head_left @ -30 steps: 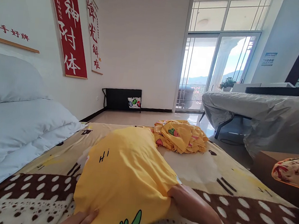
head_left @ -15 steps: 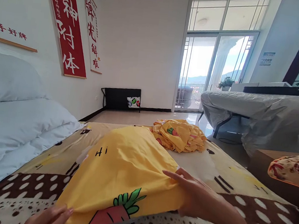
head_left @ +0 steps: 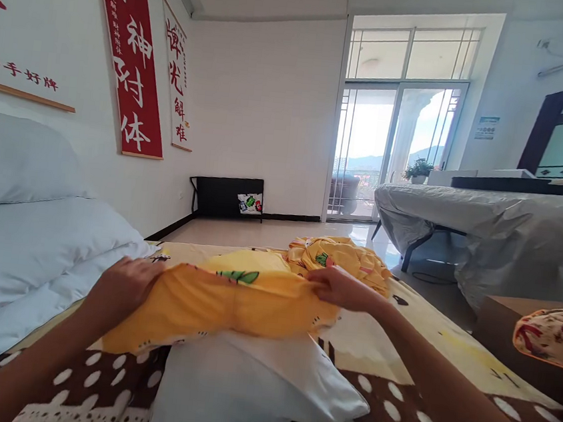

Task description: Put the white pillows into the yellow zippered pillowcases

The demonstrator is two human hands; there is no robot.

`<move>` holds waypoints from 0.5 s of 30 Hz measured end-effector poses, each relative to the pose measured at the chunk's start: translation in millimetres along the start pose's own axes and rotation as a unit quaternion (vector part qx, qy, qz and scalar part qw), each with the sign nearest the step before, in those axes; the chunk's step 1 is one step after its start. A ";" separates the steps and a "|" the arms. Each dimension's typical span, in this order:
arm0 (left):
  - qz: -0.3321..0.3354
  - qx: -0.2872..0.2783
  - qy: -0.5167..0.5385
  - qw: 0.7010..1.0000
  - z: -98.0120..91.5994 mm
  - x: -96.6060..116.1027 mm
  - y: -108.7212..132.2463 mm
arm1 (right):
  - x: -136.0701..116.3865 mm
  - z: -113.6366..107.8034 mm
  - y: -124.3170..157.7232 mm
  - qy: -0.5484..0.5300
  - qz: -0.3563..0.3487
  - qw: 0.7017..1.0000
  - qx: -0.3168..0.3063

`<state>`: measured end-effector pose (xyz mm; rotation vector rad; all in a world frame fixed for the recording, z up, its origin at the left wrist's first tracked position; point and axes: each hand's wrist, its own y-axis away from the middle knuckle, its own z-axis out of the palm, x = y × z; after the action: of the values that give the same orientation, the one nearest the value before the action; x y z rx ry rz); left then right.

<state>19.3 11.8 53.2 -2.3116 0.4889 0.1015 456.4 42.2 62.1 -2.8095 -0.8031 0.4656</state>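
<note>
A yellow printed fabric cover (head_left: 231, 303) is stretched across the bed between my two hands, raised and bunched. My left hand (head_left: 131, 279) is closed on its left side, and my right hand (head_left: 336, 287) pinches its right side. Below the cover, towards me, a white pillow (head_left: 248, 385) lies bare on the bed, with its far part hidden under the yellow fabric. Beyond my right hand sits a crumpled heap of yellow printed fabric (head_left: 356, 262).
White pillows (head_left: 17, 237) are stacked at the left. The bed has a patterned blanket (head_left: 393, 397). At the right stand a plastic-covered table (head_left: 501, 227) and a brown box (head_left: 500, 328) bearing a patterned bundle (head_left: 555, 334). A black folded item (head_left: 220, 194) leans by the far wall.
Both hands have moved up and away from me, lifting the near side of the yellow cover back. The white pillow beneath is now exposed. The view has tilted slightly upward.
</note>
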 end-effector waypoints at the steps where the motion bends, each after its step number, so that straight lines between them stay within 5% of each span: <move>1: -0.022 -0.014 -0.060 0.998 -0.9 -1.3 -29.7 | 5.4 -5.8 -20.4 0.039 0.030 0.997 0.062; 4: -0.084 0.041 -0.129 0.987 7.5 9.4 -69.6 | 21.4 -0.5 -51.8 0.144 0.139 0.946 0.255; 7: -0.036 0.079 -0.086 0.993 29.7 34.2 -23.7 | 38.3 38.6 -26.6 0.135 0.168 0.927 0.308; 9: 0.011 0.002 -0.019 1.000 48.1 48.7 37.6 | 51.1 76.1 12.6 0.080 0.162 0.957 0.226; 11: -0.049 -0.128 0.054 0.989 65.1 56.8 99.2 | 62.6 113.2 53.8 -0.029 0.211 0.971 0.104; 13: -0.168 -0.251 0.139 0.943 78.0 59.9 141.9 | 68.3 141.7 83.2 -0.140 0.234 0.962 0.010; 15: -0.230 -0.304 0.249 0.890 86.4 62.8 157.5 | 63.5 157.2 92.8 -0.185 0.260 0.947 -0.013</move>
<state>24.4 -48.4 -127.2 -3.0170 0.1376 -0.6769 497.9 12.6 -124.4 -2.9797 -0.0919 1.0924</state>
